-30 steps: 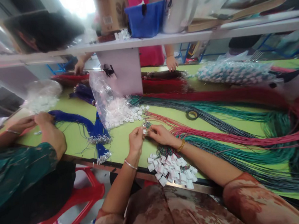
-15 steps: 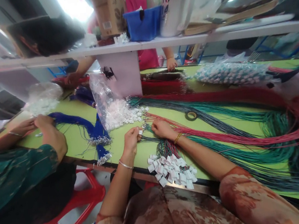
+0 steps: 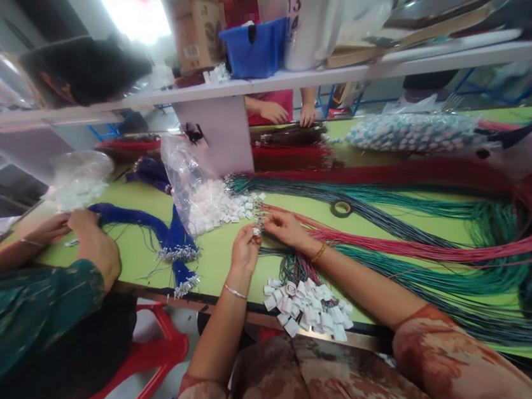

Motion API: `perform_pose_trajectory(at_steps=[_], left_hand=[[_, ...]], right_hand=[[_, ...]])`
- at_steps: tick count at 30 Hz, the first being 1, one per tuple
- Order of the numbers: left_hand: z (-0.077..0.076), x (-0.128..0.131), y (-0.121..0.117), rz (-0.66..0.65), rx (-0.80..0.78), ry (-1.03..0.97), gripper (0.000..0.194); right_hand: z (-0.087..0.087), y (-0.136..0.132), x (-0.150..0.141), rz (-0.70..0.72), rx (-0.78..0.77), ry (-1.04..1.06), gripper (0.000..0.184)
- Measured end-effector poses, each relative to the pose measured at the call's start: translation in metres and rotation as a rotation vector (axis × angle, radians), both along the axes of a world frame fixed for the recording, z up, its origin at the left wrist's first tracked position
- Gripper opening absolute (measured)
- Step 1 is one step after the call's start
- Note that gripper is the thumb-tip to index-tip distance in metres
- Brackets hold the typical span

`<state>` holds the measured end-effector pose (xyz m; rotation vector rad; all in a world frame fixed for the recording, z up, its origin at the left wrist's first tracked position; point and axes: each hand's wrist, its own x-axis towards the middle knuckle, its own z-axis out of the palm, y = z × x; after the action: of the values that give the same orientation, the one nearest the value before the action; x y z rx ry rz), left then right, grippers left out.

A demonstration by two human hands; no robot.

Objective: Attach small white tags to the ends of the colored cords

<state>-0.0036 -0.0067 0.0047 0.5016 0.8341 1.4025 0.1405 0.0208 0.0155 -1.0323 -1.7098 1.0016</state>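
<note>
My left hand (image 3: 246,246) pinches a small white connector housing (image 3: 256,231) above the table. Close beside it, the fingers of my right hand (image 3: 286,228) are pressed together at the connector's right side; a wire end seems to be between them, too small to make out. Red wires (image 3: 347,236) run rightward from just behind my right hand, and green wires (image 3: 399,274) lie under that forearm. Nearer to me, a bunch of wired white connectors (image 3: 307,304) rests at the table's front edge. Loose white connectors (image 3: 213,202) spill from a clear plastic bag (image 3: 178,161) behind my left hand.
A roll of dark tape (image 3: 341,209) lies among the wires. Blue wire bundles (image 3: 174,235) sit at left, near a co-worker's hands (image 3: 81,224). Another person's hands (image 3: 285,111) show behind the shelf (image 3: 139,100). A red stool (image 3: 161,339) stands at lower left.
My left hand has moved slightly right with the connector, up to my right hand's fingertips. The far person's one hand has shifted right, beside the other.
</note>
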Motion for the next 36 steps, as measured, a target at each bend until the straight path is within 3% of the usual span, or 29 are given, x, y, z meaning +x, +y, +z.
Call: perform_pose_trajectory(at_steps=[7, 14, 21, 26, 30, 34, 36], left_hand=[[-0.003, -0.003, -0.001, -0.049, -0.016, -0.009, 0.013], [-0.003, -0.002, -0.001, -0.047, 0.024, 0.048, 0.02], [-0.006, 0.007, -0.008, -0.015, 0.068, 0.195, 0.028], [-0.012, 0.012, -0.008, 0.06, 0.05, 0.188, 0.033], [-0.017, 0.016, -0.007, 0.114, 0.061, 0.231, 0.033], [-0.019, 0.013, -0.006, 0.096, 0.027, 0.301, 0.031], [-0.018, 0.011, -0.006, 0.079, 0.006, 0.286, 0.031]], right_hand=[[0.001, -0.006, 0.004, 0.01, -0.137, -0.138, 0.024], [0.001, -0.007, 0.007, 0.069, -0.167, -0.106, 0.027], [-0.006, -0.008, 0.003, 0.028, -0.155, -0.147, 0.025], [-0.01, -0.014, 0.002, 0.043, -0.01, -0.241, 0.024], [-0.012, -0.015, 0.001, -0.022, 0.026, -0.337, 0.023], [-0.003, 0.005, 0.011, 0.175, 0.028, -0.426, 0.023], [0.002, 0.021, 0.017, 0.191, 0.045, -0.511, 0.023]])
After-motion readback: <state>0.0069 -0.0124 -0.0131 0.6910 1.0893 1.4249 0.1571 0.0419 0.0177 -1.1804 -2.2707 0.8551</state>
